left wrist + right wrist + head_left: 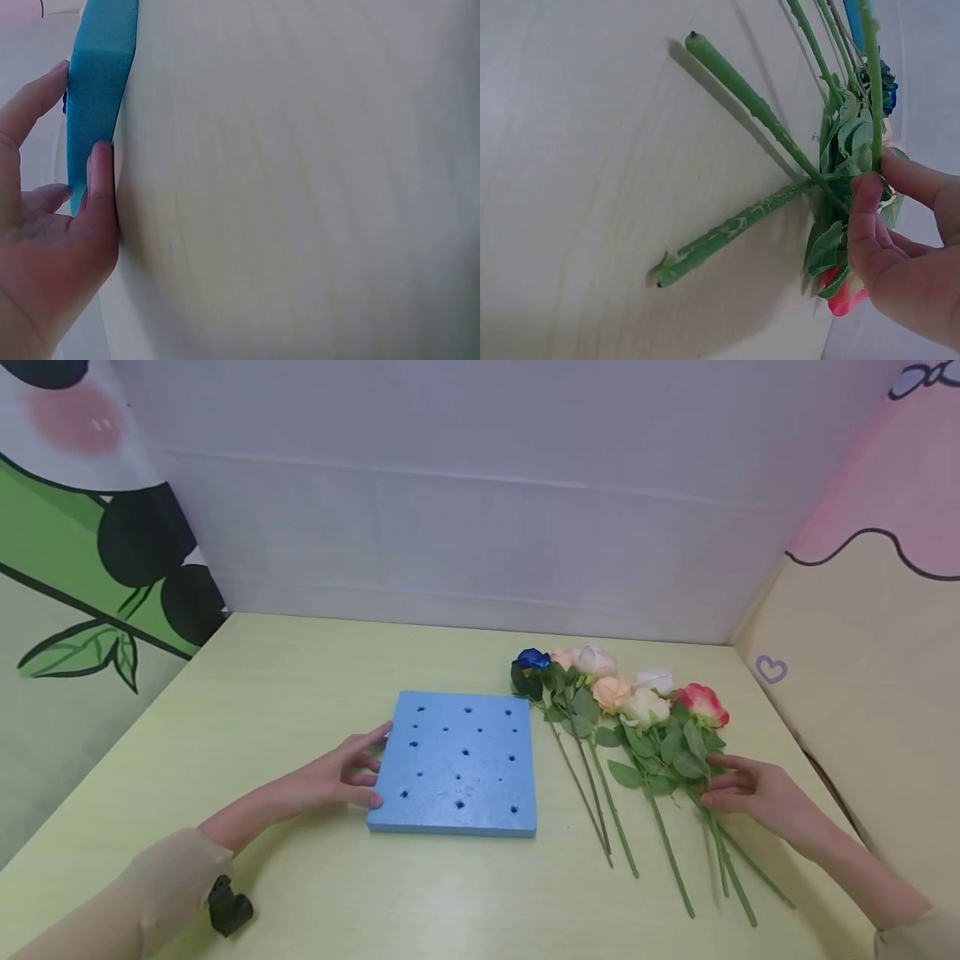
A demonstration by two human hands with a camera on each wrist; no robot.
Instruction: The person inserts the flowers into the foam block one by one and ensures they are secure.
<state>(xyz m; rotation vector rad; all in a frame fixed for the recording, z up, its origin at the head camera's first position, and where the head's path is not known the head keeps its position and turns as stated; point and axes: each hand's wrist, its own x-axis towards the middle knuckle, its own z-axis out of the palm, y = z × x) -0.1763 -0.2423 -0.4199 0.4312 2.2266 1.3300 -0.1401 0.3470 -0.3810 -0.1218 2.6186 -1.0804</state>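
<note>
A blue foam board (453, 764) with several holes lies flat on the table. My left hand (333, 781) rests against its left edge, fingers spread and touching the side; the left wrist view shows fingertips on the rim of the board (97, 90). At the right, my right hand (757, 797) holds a green rose stem just below the leaves. Thumb and fingers pinch that stem (875, 97) in the right wrist view; which bloom it bears cannot be told. Close to this hand lies a pink-red rose (702, 704).
Beside the board lie a blue rose (533, 660), a peach rose (612, 692) and white roses (647, 707), stems toward me and partly overlapping. A pale curtain (480, 543) stands behind the table (300, 668), with printed panels at both sides.
</note>
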